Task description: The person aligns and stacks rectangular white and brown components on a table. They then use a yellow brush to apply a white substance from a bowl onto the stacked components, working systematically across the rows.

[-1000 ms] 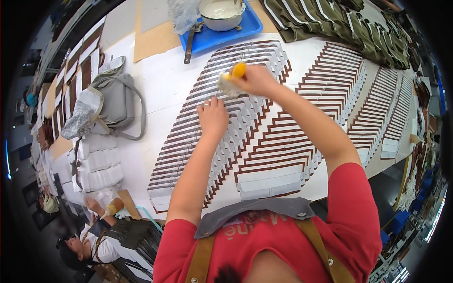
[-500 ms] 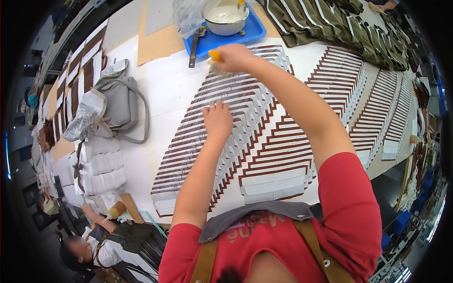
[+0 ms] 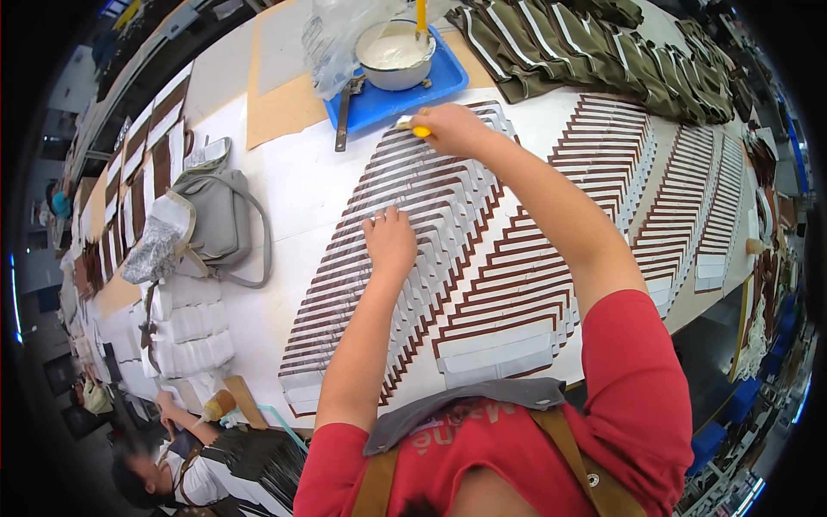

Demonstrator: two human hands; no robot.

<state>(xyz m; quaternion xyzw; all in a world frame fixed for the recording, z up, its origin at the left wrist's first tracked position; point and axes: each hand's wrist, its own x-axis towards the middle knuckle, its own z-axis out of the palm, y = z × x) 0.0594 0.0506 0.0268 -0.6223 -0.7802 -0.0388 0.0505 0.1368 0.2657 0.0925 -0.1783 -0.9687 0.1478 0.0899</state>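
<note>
A brush (image 3: 418, 130) with a yellow handle and pale bristles is gripped in my right hand (image 3: 454, 129). Its bristle end is over the far end of a long row of overlapping pale-grey panels with brown edges (image 3: 345, 302). Midway along that row, my left hand (image 3: 392, 239) rests flat on the panels, fingers stretched out and holding nothing. Beyond the right hand stands a pot of white paste (image 3: 394, 77), with another yellow handle (image 3: 421, 15) upright in it. The pot sits on a blue tray (image 3: 455, 76).
A flat metal blade (image 3: 343, 121) leans over the tray's edge, beside a clear plastic bag (image 3: 330, 52). More panel rows (image 3: 508, 284) and olive-green pieces (image 3: 594, 52) lie rightward. A grey bag (image 3: 220, 220) lies left. Another person (image 3: 202, 474) works at lower left.
My right hand has come slightly nearer, and the brush has turned so its bristles point left. My left hand stays on the panels. The whole view has shifted a little.
</note>
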